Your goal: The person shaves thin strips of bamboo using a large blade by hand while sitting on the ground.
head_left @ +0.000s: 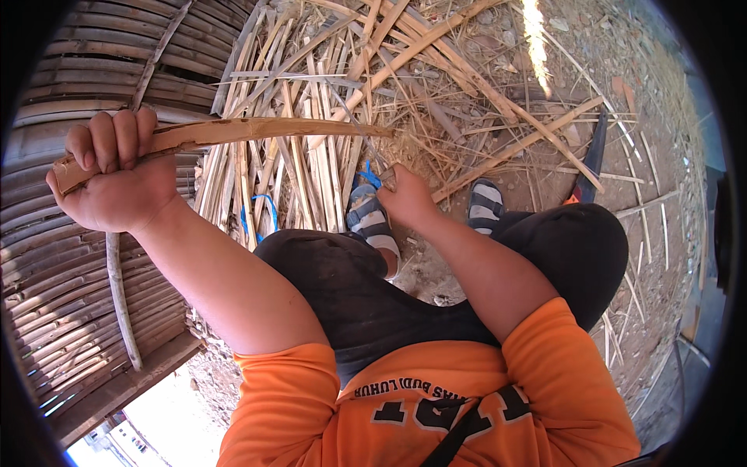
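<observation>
My left hand [117, 167] is raised at the far left, its fingers wrapped round the thick end of a long, split bamboo piece [257, 128]. The piece reaches rightward across the view, narrowing to a tip above my right hand [408, 198]. That hand is closed, low between my knees, close to my sandalled foot [369, 222]. A thin greyish length runs up and left from its fingers, past the bamboo's tip; whether it is a blade or a strip is unclear. A bit of blue material [368, 175] shows beside the fingers.
Split bamboo strips [311, 171] lie heaped ahead, with a loose blue tie [261, 214] near my knee. Longer slats [482, 86] cross on the dirt ground. A slatted bamboo wall [70, 257] stands at left. A dark-bladed tool [595, 148] lies beyond my right knee.
</observation>
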`<state>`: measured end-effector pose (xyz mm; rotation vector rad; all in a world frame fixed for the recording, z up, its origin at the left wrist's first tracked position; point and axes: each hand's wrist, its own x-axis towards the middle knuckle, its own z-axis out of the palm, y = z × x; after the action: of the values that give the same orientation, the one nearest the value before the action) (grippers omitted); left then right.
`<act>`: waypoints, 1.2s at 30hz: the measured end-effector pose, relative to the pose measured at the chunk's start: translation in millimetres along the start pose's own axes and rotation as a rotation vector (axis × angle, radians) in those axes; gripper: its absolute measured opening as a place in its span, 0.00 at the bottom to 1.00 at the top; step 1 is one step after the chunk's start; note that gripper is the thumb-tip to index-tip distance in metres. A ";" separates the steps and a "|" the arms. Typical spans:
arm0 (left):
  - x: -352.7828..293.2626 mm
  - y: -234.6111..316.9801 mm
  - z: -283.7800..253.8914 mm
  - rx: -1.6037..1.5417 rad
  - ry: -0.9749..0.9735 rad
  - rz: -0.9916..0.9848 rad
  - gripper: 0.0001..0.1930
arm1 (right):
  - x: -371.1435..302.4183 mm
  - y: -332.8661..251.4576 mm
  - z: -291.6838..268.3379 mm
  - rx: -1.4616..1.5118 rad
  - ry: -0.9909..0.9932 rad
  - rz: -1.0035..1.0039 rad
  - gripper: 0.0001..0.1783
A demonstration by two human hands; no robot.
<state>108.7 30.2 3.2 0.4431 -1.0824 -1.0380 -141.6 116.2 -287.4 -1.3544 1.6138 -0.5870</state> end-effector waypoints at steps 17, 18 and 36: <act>-0.8 -3.1 14.9 0.075 0.256 0.085 0.18 | 27.3 89.5 23.3 0.124 0.068 0.233 0.12; -2.9 -1.9 18.8 0.060 0.252 0.092 0.17 | 29.0 87.5 22.5 0.119 0.071 0.224 0.12; -112.9 222.8 0.3 0.278 0.437 0.744 0.40 | -53.3 -107.2 -214.1 0.487 0.226 -0.126 0.11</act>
<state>203.1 234.7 111.1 0.4125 -0.8811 -0.1204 -274.3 94.9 -82.2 -1.0534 1.4362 -1.1605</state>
